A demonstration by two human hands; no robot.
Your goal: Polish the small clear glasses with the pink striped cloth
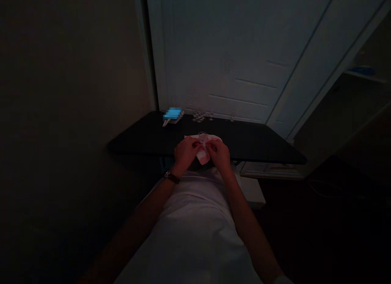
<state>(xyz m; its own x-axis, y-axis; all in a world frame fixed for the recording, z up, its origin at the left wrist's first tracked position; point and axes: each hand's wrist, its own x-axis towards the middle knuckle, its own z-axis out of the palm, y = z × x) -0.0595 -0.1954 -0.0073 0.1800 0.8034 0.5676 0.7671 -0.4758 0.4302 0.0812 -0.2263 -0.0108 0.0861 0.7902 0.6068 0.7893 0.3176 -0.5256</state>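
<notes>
A pink and white cloth [203, 157] hangs between my two hands at the near edge of the dark table. A small clear glass [203, 135] stands up out of the cloth, its round rim showing above my fingers; its lower part is hidden. My left hand [185, 150], with a dark watch on the wrist, is closed, fingertips pinching the cloth by the base of the glass. From the other side my right hand [220, 153] pinches the cloth too, thumb and fingers together. Dim light hides whether the fingertips also touch the glass.
Several small stemmed glasses [199, 116] stand grouped along the back of the black table [253, 143], with another glass [232, 118] apart to the right. A lit, blurred screen [173, 113] rests on a stand at the back left. Behind rises a pale panelled door [214, 40].
</notes>
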